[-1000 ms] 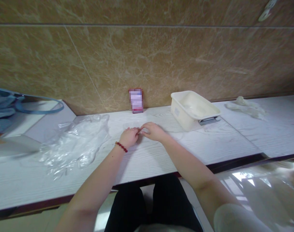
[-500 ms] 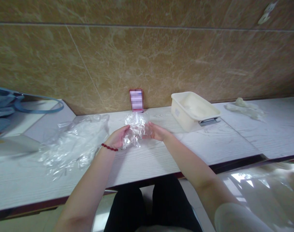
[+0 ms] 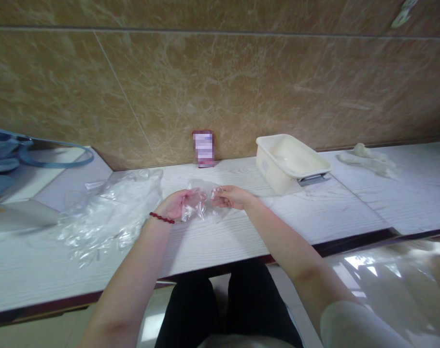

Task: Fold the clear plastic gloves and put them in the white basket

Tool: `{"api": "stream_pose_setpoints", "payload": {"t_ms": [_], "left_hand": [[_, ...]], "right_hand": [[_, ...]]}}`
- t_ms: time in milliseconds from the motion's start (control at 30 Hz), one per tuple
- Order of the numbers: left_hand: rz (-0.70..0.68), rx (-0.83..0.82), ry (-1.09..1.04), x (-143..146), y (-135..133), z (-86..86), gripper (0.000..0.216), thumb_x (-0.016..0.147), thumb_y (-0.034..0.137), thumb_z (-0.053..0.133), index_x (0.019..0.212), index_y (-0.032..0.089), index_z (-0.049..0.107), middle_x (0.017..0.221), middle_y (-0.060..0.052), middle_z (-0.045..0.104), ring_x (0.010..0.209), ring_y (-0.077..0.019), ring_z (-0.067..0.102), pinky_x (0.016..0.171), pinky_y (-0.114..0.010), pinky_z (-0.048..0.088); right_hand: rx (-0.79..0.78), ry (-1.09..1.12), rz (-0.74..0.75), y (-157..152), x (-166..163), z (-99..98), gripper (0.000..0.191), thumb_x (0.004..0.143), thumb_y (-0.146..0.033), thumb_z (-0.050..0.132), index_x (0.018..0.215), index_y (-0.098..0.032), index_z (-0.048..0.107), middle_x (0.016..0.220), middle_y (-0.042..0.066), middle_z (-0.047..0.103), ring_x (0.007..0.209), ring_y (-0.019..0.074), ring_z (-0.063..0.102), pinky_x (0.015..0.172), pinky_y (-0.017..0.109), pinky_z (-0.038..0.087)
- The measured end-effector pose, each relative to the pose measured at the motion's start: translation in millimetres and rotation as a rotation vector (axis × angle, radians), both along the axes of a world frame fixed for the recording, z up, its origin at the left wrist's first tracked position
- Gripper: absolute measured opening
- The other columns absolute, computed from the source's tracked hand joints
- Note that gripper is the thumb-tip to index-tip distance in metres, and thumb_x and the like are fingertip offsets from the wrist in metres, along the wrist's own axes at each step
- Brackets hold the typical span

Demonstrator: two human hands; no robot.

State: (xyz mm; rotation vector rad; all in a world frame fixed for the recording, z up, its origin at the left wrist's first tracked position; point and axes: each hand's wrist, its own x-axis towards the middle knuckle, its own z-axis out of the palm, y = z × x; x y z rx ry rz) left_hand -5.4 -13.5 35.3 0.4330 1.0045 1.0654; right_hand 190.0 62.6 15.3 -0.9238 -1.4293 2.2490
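Note:
A crumpled clear plastic bag (image 3: 201, 211) is stretched between my two hands, just above the white wood-grain tabletop (image 3: 212, 246). My left hand (image 3: 178, 203), with a red bead bracelet at the wrist, grips the bag's left side. On the other side, my right hand (image 3: 231, 197) pinches the bag between thumb and fingers. The plastic is see-through and shiny, and I cannot make out anything inside it. A pile of clear plastic bags (image 3: 114, 212) lies to the left of my left hand.
A cream plastic bin (image 3: 277, 176) with a grey handle stands right of my hands. Against the wall leans a small red-framed card (image 3: 204, 150). Pale gloves or cloth (image 3: 372, 162) lie far right. A blue bag (image 3: 4, 164) and a white box (image 3: 20, 217) are at far left.
The bag in my hands has flattened and dropped lower, and my right hand's fingers have closed in to pinch it. The view has tilted slightly.

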Motion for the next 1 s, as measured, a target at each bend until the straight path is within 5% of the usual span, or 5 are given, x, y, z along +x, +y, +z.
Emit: {"api": "stream_pose_setpoints", "payload": {"t_ms": [300,700,1000], "left_hand": [[-0.050,0.221,0.020,-1.0,-8.7,9.9,0.032,0.075,0.004,0.042,0.105,0.013,0.050,0.097,-0.013,0.063,0.089,-0.0228,0.061,0.074,-0.035,0.049],[0.002,0.199,-0.027,1.6,-10.8,15.3,0.020,0.075,0.004,0.040,0.087,0.013,0.054,0.091,-0.012,0.064,0.085,-0.0243,0.062,0.074,-0.041,0.049],[0.077,0.229,-0.013,-0.3,-9.4,9.2,0.024,0.062,-0.005,0.045,0.077,0.010,0.058,0.075,-0.006,0.064,0.076,-0.0172,0.062,0.077,-0.031,0.048]], "right_hand": [[0.088,0.058,-0.067,1.9,-2.1,0.3,0.013,0.077,-0.015,0.053,0.090,-0.019,0.055,0.073,0.001,0.064,0.058,0.0088,0.061,0.044,0.014,0.044],[0.080,0.127,-0.168,-0.7,-3.5,5.7,0.011,0.076,-0.009,0.051,0.082,-0.017,0.056,0.078,0.000,0.064,0.059,0.0075,0.060,0.054,0.019,0.048],[0.065,0.159,-0.221,1.8,-6.8,1.6,0.008,0.074,-0.009,0.053,0.069,-0.016,0.052,0.067,-0.002,0.061,0.059,0.0105,0.062,0.057,0.023,0.048]]}}
